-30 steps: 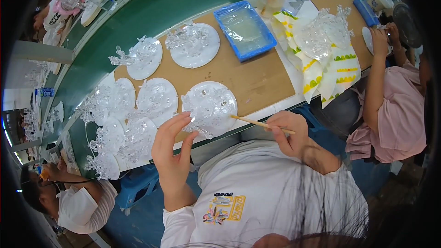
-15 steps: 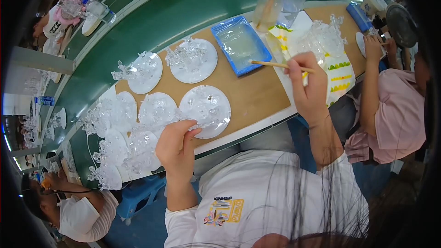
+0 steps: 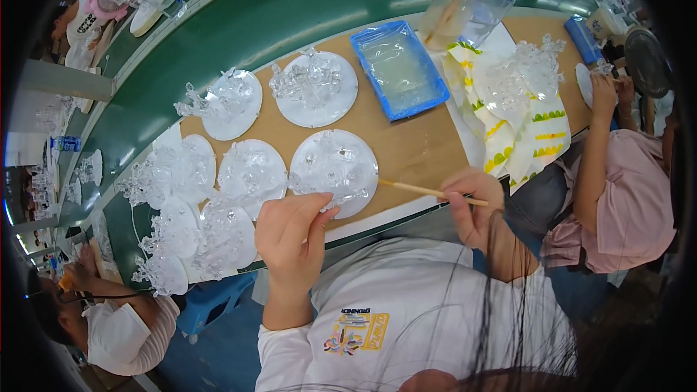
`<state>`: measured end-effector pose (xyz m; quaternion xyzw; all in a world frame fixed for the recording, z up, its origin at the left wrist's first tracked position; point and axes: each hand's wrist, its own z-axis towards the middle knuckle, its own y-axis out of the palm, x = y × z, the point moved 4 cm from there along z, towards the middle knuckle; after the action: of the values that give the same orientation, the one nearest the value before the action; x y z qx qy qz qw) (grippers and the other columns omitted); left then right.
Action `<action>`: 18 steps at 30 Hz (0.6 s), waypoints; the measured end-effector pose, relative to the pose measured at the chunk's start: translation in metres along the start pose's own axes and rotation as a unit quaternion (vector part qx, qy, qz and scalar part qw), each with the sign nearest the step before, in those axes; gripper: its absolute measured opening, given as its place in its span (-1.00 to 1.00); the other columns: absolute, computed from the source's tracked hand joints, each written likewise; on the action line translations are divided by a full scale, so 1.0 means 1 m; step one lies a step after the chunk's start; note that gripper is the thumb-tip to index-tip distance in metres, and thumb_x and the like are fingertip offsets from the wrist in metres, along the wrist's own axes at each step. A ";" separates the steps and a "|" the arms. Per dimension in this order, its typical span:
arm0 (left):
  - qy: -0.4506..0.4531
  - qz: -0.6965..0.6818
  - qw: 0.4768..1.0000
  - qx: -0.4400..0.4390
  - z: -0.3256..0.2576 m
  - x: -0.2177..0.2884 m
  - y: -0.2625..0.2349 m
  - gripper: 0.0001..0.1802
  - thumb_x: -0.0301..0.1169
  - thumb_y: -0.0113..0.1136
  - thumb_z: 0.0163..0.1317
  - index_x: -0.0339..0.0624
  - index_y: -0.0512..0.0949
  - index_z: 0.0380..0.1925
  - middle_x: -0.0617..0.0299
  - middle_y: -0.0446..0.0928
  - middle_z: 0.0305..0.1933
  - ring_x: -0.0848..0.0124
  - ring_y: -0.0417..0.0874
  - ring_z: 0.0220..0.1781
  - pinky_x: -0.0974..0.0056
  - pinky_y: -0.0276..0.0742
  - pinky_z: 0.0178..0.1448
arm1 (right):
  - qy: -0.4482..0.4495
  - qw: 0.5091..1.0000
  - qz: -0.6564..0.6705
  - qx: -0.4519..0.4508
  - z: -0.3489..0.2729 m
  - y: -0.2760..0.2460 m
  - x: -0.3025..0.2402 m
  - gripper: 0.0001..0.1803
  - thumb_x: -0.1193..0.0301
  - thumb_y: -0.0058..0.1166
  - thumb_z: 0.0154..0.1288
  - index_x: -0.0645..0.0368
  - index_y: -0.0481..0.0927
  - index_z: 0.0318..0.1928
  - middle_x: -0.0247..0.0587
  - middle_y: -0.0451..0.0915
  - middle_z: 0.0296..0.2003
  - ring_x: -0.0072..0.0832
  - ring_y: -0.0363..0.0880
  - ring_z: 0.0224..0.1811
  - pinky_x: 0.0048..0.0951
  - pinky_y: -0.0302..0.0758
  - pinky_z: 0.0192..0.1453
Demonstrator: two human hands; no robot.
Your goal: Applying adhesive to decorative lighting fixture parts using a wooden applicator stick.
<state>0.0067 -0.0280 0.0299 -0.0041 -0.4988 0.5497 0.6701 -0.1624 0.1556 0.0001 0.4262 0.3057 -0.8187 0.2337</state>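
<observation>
My left hand [image 3: 294,236] is closed in a pinch at the near edge of a round white disc [image 3: 367,152] that carries clear plastic pieces. A small clear piece [image 3: 340,196] shows at its fingertips, partly hidden by them. In my right hand [image 3: 473,207] is a thin wooden stick [image 3: 414,189], gripped between thumb and fingers. The stick points left, its tip close to the disc's right edge. Beyond it stands a shallow blue tray [image 3: 438,93], wrapped in clear film, with a pale see-through content.
More white discs with clear pieces, such as this far one [image 3: 341,112], crowd the left side. Behind the tray stand two bottles [image 3: 446,14]. A patterned plastic bag [image 3: 508,145] with clear parts lies at right. A co-worker in pink [image 3: 624,181] sits to the right, another at left.
My right hand has come down and nearer to me, bringing the stick from over the blue tray to beside the disc. My left hand stays pinched at the disc's near edge.
</observation>
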 end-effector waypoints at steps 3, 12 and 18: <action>0.060 0.039 0.997 0.014 -0.001 -0.001 0.001 -0.70 -0.64 0.39 -0.16 -0.20 0.62 -0.34 0.22 0.64 -0.39 0.29 0.61 -0.37 0.28 0.40 -0.29 | 0.023 0.998 0.015 -0.052 -0.005 0.014 0.006 -0.97 0.57 0.08 0.18 0.19 0.53 -0.35 -0.19 0.58 -0.44 -0.28 0.54 -0.46 -0.37 0.46 -0.38; 0.023 0.062 0.997 -0.035 -0.001 0.003 -0.002 -0.63 -0.71 0.39 -0.19 -0.17 0.66 -0.29 0.16 0.64 -0.31 0.25 0.64 -0.25 0.26 0.53 -0.13 | -0.065 0.990 -0.068 -0.107 -0.003 0.034 -0.003 -0.85 0.62 0.18 0.04 0.15 0.55 -0.35 -0.21 0.59 -0.42 -0.23 0.60 -0.44 -0.33 0.52 -0.39; 0.045 0.048 0.998 -0.017 0.000 0.001 0.001 -0.72 -0.62 0.39 -0.14 -0.21 0.63 -0.33 0.21 0.65 -0.38 0.27 0.62 -0.35 0.27 0.42 -0.27 | -0.090 0.992 -0.056 -0.068 -0.006 0.042 -0.004 -0.82 0.61 0.21 0.00 0.15 0.54 -0.35 -0.22 0.59 -0.43 -0.26 0.61 -0.43 -0.36 0.51 -0.44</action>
<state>0.0056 -0.0271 0.0301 -0.0642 -0.4764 0.5724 0.6643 -0.1301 0.1308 -0.0118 0.3163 0.3617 -0.8430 0.2419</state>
